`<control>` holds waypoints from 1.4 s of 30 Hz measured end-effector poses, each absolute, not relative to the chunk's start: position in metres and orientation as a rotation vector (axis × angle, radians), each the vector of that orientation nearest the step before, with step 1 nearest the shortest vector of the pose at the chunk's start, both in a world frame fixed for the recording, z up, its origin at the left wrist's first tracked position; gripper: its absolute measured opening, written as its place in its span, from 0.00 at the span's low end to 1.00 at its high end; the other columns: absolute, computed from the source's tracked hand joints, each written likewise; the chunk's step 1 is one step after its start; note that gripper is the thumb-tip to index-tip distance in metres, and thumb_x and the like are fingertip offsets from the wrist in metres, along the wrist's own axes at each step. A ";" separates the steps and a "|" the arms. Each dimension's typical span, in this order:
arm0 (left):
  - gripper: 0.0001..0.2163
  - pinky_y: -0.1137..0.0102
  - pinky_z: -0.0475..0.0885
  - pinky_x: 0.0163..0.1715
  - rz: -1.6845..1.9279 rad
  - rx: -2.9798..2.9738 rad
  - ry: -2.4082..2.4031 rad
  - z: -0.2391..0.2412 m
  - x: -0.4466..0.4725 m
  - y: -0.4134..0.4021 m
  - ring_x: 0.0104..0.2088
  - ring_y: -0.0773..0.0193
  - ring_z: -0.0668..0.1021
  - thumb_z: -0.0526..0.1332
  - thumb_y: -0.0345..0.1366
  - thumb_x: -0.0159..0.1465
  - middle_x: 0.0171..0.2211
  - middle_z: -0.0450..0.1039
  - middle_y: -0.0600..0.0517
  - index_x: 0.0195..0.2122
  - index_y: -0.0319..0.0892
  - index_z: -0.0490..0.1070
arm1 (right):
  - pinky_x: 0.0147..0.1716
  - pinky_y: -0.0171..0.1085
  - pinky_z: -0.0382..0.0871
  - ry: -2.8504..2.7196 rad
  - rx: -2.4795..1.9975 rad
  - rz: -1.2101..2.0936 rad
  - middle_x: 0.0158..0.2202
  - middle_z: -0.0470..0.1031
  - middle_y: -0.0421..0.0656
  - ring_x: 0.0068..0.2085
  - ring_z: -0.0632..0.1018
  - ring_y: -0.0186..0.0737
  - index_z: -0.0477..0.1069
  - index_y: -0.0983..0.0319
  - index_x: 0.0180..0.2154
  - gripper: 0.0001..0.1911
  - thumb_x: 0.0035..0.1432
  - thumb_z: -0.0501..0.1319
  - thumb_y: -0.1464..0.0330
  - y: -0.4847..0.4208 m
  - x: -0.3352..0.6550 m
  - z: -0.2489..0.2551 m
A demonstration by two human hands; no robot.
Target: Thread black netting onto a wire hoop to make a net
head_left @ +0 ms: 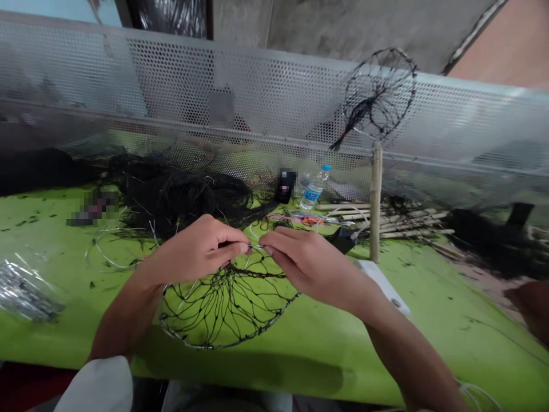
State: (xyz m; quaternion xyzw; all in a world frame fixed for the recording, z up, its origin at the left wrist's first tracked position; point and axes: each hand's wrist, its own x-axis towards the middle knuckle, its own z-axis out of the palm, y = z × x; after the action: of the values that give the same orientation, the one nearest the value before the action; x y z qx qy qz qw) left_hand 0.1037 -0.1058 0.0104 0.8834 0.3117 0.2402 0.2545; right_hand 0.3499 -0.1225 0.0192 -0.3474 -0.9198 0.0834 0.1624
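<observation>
A round wire hoop with a black knotted net (223, 312) is held above the green table, tilted so its near rim hangs low. My left hand (199, 249) pinches the far part of the wire rim between thumb and fingers. Close by on its right, my right hand (302, 260) pinches the same wire, with a short bright stretch of it showing between the two thumbs. Net strands gather in a dark bunch just below my fingers. Parts of the rim are hidden behind both hands.
Behind lies a heap of black strands (184, 197) on the green table (446, 320). A water bottle (313, 190), bamboo sticks (403, 223) and a white power strip (381, 286) stand or lie to the right. Another netted hoop (380, 91) tops an upright stick (375, 200) before a perforated metal panel (266, 94).
</observation>
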 end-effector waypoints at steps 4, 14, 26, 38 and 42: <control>0.15 0.74 0.61 0.22 0.737 2.616 0.901 0.004 0.101 -0.103 0.20 0.71 0.67 0.55 0.40 0.75 0.20 0.70 0.57 0.41 0.42 0.81 | 0.36 0.37 0.62 -2.594 -0.968 0.195 0.39 0.74 0.46 0.36 0.73 0.39 0.74 0.63 0.44 0.13 0.75 0.50 0.70 -0.121 0.349 0.018; 0.12 0.67 0.67 0.35 0.769 3.158 1.083 -0.012 0.117 -0.089 0.34 0.61 0.77 0.53 0.33 0.76 0.35 0.77 0.50 0.40 0.39 0.75 | 0.30 0.33 0.60 -2.337 -0.868 0.625 0.27 0.67 0.36 0.28 0.66 0.31 0.71 0.62 0.33 0.08 0.68 0.59 0.72 -0.089 0.342 0.000; 0.15 0.71 0.62 0.28 0.718 2.695 0.528 0.012 0.097 -0.111 0.25 0.69 0.71 0.56 0.39 0.76 0.26 0.72 0.55 0.32 0.40 0.75 | 0.29 0.32 0.59 -2.509 -0.513 1.220 0.27 0.67 0.37 0.28 0.64 0.30 0.72 0.64 0.33 0.11 0.70 0.61 0.68 -0.112 0.361 0.022; 0.12 0.77 0.62 0.26 0.798 2.313 0.581 0.011 0.100 -0.095 0.24 0.74 0.69 0.61 0.38 0.73 0.27 0.77 0.56 0.35 0.38 0.79 | 0.17 0.31 0.43 -1.689 -0.456 1.832 0.19 0.66 0.35 0.19 0.56 0.24 0.79 0.68 0.28 0.16 0.58 0.73 0.61 -0.111 0.353 -0.022; 0.12 0.77 0.64 0.28 0.781 2.279 0.548 0.011 0.098 -0.091 0.26 0.74 0.71 0.61 0.38 0.73 0.28 0.79 0.55 0.35 0.38 0.79 | 0.15 0.31 0.39 -1.547 -0.526 1.977 0.15 0.58 0.30 0.17 0.50 0.23 0.80 0.68 0.30 0.16 0.57 0.74 0.60 -0.114 0.355 -0.020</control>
State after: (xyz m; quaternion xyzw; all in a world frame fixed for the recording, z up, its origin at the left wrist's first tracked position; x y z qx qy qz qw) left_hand 0.0979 -0.0912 0.0114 0.8710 0.2093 0.2984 0.3293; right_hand 0.3551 -0.1139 -0.0198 -0.1965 -0.5783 0.7389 0.2844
